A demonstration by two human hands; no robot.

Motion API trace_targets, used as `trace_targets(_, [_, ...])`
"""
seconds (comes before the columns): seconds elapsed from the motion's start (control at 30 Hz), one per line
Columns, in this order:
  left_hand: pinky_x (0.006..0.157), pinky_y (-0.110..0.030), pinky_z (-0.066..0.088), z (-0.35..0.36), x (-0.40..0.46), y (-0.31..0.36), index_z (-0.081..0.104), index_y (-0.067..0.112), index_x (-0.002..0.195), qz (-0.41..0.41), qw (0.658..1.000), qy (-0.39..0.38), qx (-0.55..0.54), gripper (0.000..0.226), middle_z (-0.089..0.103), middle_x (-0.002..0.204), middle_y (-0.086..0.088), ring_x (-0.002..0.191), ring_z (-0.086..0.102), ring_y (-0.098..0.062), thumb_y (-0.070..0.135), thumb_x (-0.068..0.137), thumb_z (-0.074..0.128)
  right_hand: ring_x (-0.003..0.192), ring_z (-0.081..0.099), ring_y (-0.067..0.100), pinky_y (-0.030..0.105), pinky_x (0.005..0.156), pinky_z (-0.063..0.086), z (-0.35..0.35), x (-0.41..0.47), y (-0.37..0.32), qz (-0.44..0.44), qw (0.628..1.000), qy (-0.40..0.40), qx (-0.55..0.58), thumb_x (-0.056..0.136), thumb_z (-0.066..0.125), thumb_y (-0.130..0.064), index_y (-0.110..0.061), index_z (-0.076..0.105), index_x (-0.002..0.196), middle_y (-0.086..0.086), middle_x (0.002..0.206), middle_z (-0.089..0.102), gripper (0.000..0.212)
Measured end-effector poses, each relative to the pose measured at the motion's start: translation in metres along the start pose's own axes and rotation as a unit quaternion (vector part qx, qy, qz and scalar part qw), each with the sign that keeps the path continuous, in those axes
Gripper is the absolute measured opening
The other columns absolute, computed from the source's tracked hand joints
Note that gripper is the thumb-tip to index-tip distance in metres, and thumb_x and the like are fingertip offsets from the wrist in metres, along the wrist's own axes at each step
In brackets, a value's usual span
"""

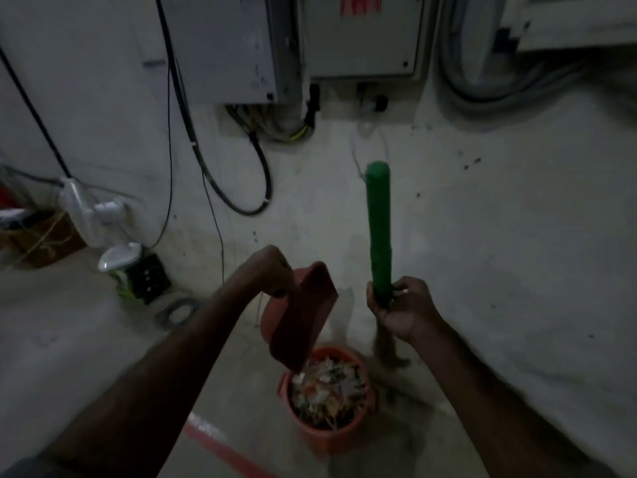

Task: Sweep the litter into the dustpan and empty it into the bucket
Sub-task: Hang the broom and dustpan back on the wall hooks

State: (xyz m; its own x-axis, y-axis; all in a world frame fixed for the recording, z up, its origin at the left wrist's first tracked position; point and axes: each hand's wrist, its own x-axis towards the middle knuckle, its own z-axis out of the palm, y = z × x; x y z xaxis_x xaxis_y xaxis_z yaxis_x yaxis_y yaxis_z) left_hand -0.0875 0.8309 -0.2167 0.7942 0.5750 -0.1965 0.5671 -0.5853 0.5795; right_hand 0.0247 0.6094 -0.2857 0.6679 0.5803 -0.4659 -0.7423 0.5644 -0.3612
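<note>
The left hand (272,270) fingers are clenching the handle of the red dustpan (300,315), which is tipping steeply, its lip hanging just below them over the orange bucket (327,429). The litter (327,384) is lying inside the bucket. The right hand (400,308) fingers are wrapping round the green broom handle (379,222), its bristles trailing beneath them, beside the bucket, on the floor (517,270).

A utility room: grey electrical cabinets (220,46), cables (262,174), bare concrete floor (499,253)
</note>
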Motion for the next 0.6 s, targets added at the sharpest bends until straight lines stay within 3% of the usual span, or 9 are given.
trace_targets(0.1, [0.069, -0.037, 0.064, -0.026, -0.014, 0.047, 0.077, 0.006, 0.083, 0.069, 0.997, 0.021, 0.018, 0.022, 0.075, 0.069, -0.008, 0.065, 0.074, -0.017, 0.015, 0.067, 0.089, 0.093, 0.059, 0.031, 0.039, 0.080, 0.060, 0.031, -0.025, -0.016, -0.043, 0.998, -0.044, -0.026, 0.085, 0.038, 0.011, 0.003, 0.056, 0.093, 0.023, 0.105, 0.054, 0.022])
trace_targets(0.17, [0.065, -0.034, 0.063, -0.039, -0.022, 0.072, 0.075, 0.008, 0.078, 0.126, 0.990, 0.056, 0.005, 0.022, 0.074, 0.067, -0.005, 0.063, 0.073, -0.015, 0.020, 0.066, 0.090, 0.090, 0.063, 0.023, 0.034, 0.075, 0.061, 0.046, -0.038, -0.029, -0.047, 0.995, -0.034, -0.082, 0.085, 0.059, 0.014, 0.005, 0.062, 0.099, 0.019, 0.104, 0.060, 0.016])
trace_targets(0.27, [0.065, -0.039, 0.062, -0.052, -0.031, 0.106, 0.072, 0.010, 0.079, 0.219, 0.968, 0.120, -0.030, 0.024, 0.073, 0.069, -0.001, 0.063, 0.071, -0.013, 0.025, 0.070, 0.088, 0.060, 0.060, 0.010, 0.025, 0.060, 0.060, 0.061, -0.061, -0.055, -0.086, 0.958, 0.033, -0.271, 0.084, 0.080, -0.016, -0.004, 0.061, 0.102, 0.005, 0.083, 0.057, 0.028])
trace_targets(0.3, [0.066, -0.040, 0.062, -0.054, -0.033, 0.119, 0.071, 0.011, 0.080, 0.249, 0.958, 0.136, -0.045, 0.025, 0.072, 0.072, 0.001, 0.065, 0.070, -0.012, 0.026, 0.070, 0.088, 0.055, 0.055, 0.008, 0.025, 0.056, 0.056, 0.066, -0.071, -0.065, -0.125, 0.906, 0.059, -0.400, 0.088, 0.076, -0.030, -0.008, 0.059, 0.105, 0.002, 0.077, 0.054, 0.032])
trace_targets(0.33, [0.068, -0.039, 0.061, -0.055, -0.036, 0.132, 0.069, 0.014, 0.081, 0.277, 0.947, 0.151, -0.061, 0.026, 0.071, 0.076, 0.003, 0.069, 0.069, -0.010, 0.027, 0.070, 0.089, 0.060, 0.056, 0.010, 0.026, 0.057, 0.053, 0.070, -0.080, -0.076, -0.179, 0.813, 0.091, -0.547, 0.091, 0.070, -0.041, -0.013, 0.057, 0.112, 0.000, 0.078, 0.057, 0.038])
trace_targets(0.4, [0.071, -0.035, 0.058, -0.056, -0.041, 0.157, 0.068, 0.018, 0.086, 0.321, 0.926, 0.171, -0.101, 0.029, 0.070, 0.084, 0.006, 0.077, 0.067, -0.009, 0.032, 0.071, 0.088, 0.083, 0.063, 0.017, 0.030, 0.068, 0.052, 0.074, -0.095, -0.101, -0.311, 0.573, 0.171, -0.738, 0.092, 0.064, -0.054, -0.020, 0.056, 0.126, 0.002, 0.103, 0.067, 0.048])
trace_targets(0.43, [0.071, -0.033, 0.056, -0.055, -0.044, 0.170, 0.068, 0.018, 0.089, 0.338, 0.917, 0.174, -0.122, 0.029, 0.069, 0.086, 0.006, 0.079, 0.065, -0.009, 0.034, 0.073, 0.087, 0.090, 0.065, 0.019, 0.032, 0.072, 0.054, 0.076, -0.103, -0.113, -0.360, 0.509, 0.198, -0.756, 0.090, 0.065, -0.054, -0.022, 0.057, 0.127, 0.002, 0.112, 0.067, 0.049])
trace_targets(0.5, [0.071, -0.029, 0.052, -0.050, -0.053, 0.196, 0.069, 0.018, 0.095, 0.375, 0.898, 0.170, -0.155, 0.026, 0.067, 0.086, 0.007, 0.077, 0.063, -0.009, 0.036, 0.080, 0.080, 0.088, 0.067, 0.018, 0.035, 0.072, 0.059, 0.080, -0.122, -0.136, -0.438, 0.512, 0.205, -0.710, 0.084, 0.072, -0.047, -0.025, 0.063, 0.115, 0.001, 0.110, 0.067, 0.039])
trace_targets(0.6, [0.068, -0.029, 0.048, -0.038, -0.070, 0.241, 0.069, 0.015, 0.099, 0.419, 0.873, 0.139, -0.207, 0.024, 0.067, 0.084, 0.003, 0.074, 0.060, -0.008, 0.038, 0.092, 0.067, 0.080, 0.064, 0.014, 0.030, 0.064, 0.055, 0.087, -0.155, -0.165, -0.546, 0.567, 0.180, -0.590, 0.078, 0.077, -0.026, -0.024, 0.061, 0.096, 0.004, 0.099, 0.064, 0.024])
